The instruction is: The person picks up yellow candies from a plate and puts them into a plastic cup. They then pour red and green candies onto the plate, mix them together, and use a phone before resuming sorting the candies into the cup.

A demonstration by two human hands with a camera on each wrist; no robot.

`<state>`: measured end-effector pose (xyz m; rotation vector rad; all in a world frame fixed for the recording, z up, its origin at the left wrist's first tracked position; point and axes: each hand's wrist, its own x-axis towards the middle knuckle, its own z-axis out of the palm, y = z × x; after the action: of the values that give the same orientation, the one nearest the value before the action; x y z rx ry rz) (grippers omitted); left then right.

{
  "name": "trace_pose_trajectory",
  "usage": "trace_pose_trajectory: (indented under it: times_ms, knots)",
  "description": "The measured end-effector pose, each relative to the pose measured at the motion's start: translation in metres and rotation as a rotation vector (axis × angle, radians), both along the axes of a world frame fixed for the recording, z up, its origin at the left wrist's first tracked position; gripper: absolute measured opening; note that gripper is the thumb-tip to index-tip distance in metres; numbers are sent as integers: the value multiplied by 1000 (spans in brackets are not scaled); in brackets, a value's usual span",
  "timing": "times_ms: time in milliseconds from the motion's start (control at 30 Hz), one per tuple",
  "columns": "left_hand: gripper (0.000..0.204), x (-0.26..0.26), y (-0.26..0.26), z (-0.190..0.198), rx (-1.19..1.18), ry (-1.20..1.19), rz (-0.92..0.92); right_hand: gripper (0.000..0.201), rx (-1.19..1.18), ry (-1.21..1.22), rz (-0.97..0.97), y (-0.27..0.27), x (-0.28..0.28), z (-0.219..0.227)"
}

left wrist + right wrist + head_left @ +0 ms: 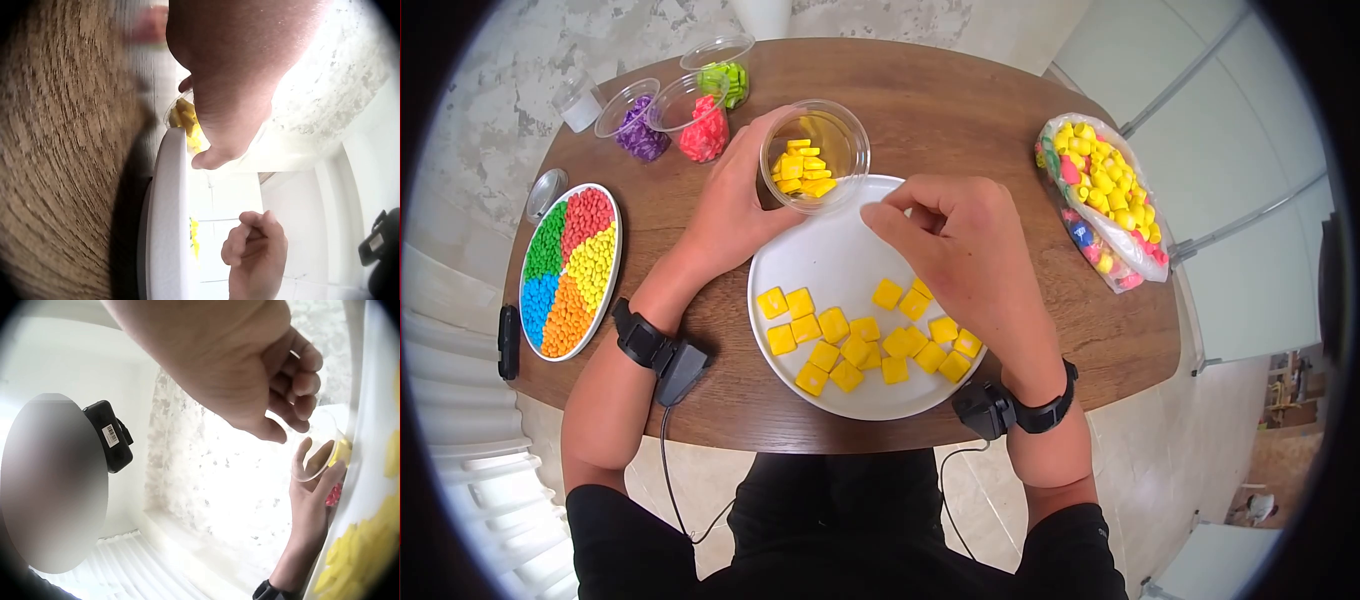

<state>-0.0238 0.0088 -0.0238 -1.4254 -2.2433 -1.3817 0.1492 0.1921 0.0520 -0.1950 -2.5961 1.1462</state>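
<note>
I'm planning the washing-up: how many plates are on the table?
2: one plate under the loose yellow squares, the other plate near the left edge of the table.

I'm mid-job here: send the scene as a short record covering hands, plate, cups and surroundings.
Left hand: left hand holds a clear plastic cup of yellow squares
Right hand: right hand above the plate, nothing visible in its fingers
Plate: round white plate, loose yellow squares across its near half
Other cups: purple-filled cup, pink-filled cup, green-filled cup, far left
Left side: white dish, pellets sorted into five colors
Right side: plastic bag, mostly yellow and pink pieces
</note>
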Motion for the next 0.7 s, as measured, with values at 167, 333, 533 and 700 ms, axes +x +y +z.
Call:
trace_pose_trajectory:
  times_ms: [167,333,533,700]
  knots:
    - [85,0,-1,0,-7,33,8,19,253,-78,11,9,4,-3]
    - [89,0,-3,2,-55,-19,0,24,401,-318,125,8,11,-5]
    - [85,1,0,2,-19,8,18,21,415,-221,198,5,12,-15]
    - [84,2,0,2,-17,11,17,21,340,-340,224,2,9,4]
